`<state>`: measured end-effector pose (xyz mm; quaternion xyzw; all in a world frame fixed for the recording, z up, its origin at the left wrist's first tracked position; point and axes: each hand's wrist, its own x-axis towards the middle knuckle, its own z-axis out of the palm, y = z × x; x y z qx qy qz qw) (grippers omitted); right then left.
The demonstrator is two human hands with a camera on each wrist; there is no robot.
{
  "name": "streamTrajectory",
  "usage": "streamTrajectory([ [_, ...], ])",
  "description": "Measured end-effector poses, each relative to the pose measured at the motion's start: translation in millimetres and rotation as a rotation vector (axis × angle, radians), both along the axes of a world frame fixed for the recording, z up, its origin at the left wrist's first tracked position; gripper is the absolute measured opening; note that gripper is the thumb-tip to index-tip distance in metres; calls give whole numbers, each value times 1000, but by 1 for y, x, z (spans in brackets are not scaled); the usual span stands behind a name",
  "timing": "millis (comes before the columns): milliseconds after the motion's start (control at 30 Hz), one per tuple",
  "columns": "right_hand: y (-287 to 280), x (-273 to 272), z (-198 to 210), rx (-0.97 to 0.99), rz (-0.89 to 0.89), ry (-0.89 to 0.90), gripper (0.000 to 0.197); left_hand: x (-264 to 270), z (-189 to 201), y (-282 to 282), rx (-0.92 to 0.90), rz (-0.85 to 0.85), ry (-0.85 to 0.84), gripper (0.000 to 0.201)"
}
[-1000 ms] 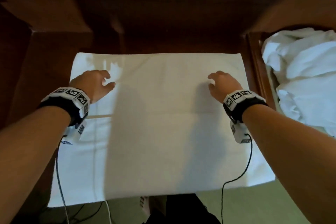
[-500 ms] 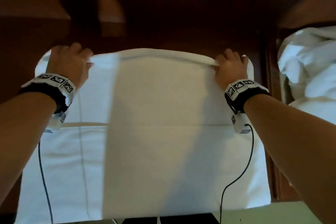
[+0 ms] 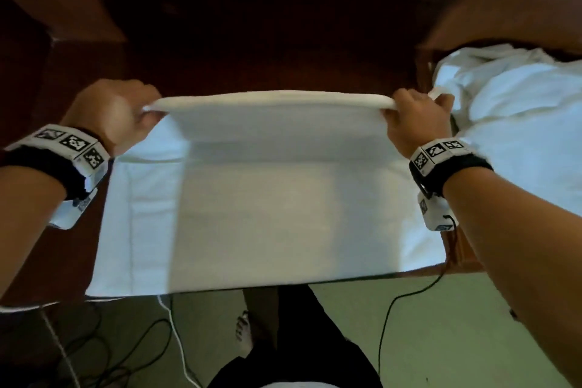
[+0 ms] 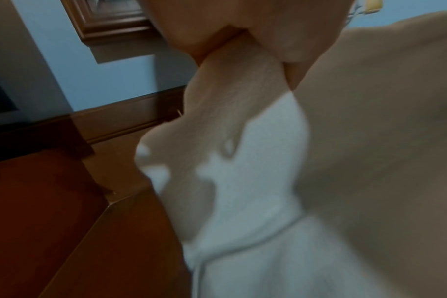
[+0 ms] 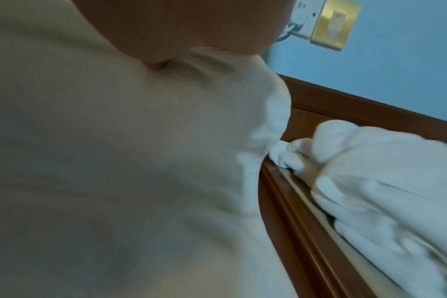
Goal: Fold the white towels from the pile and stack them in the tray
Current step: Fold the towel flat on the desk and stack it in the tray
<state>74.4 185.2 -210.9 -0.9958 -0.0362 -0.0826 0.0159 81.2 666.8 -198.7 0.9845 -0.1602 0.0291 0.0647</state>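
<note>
Head view: the far edge of the towel [image 3: 271,198] is gripped by the left hand [image 3: 110,113] and right hand [image 3: 412,120], its fold only begun, while the pile [image 3: 519,123] is left unfolded.

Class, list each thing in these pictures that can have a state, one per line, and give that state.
White towel on the wooden table: spread flat, far edge lifted off the table.
Left hand: grips the towel's far left corner.
Right hand: grips the far right corner.
Pile of white towels: crumpled, unfolded.
</note>
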Motion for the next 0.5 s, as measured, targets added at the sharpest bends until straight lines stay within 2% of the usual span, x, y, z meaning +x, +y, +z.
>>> streamTrajectory([
  [67, -1, -42, 1, 5, -1, -44, 15, -41, -2, 2, 17, -26, -29, 11],
  [167, -3, -110, -9, -12, -13, -84, 19, -107, -14, 7, 51, -86, -126, 31],
  [233, -4, -155, -26, -45, -28, -54, 20, -153, -35, 8, 101, -67, -125, 36],
  [300, -8, -197, -53, -107, -53, 78, 20, -195, -61, 3, 137, -58, -47, 40],
  [400, -17, -241, -84, -185, -102, 331, 23, -232, -96, -8, 252, -1, 187, 47],
  [500, -18, -247, -93, -195, -155, 408, 48, -239, -113, -22, 257, 60, 281, 65],
])
